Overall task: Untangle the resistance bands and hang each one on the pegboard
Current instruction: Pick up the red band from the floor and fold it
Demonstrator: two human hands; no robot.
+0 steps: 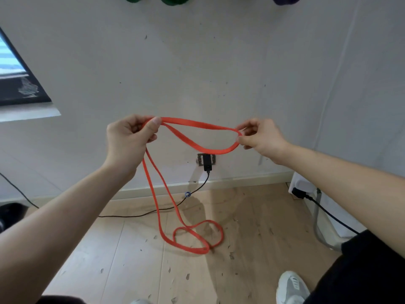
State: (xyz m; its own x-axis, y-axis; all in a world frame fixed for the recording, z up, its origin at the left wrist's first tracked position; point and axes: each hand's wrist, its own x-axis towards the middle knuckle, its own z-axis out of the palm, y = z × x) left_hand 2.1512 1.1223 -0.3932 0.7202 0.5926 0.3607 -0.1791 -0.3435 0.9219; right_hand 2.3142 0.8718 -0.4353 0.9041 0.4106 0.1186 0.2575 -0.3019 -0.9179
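Orange resistance band [197, 126]: flat, matte strap, one loop stretched between both hands, the remainder trailing to the wooden floor [135, 260] (coiled there, possibly twisted). Left hand [129, 139] fingers curled round it; right hand [260, 137] fingertips pinching it.

The pale wooden plank floor [131, 260] was flecked with small dark marks. The lower end of the orange band [197, 123] lay on it in loose loops, mid-floor near the wall. A black cable [131, 215] trailed left along the far edge. At the right lay a grey hose [315, 227], and at the near right stood a white shoe [292, 286].
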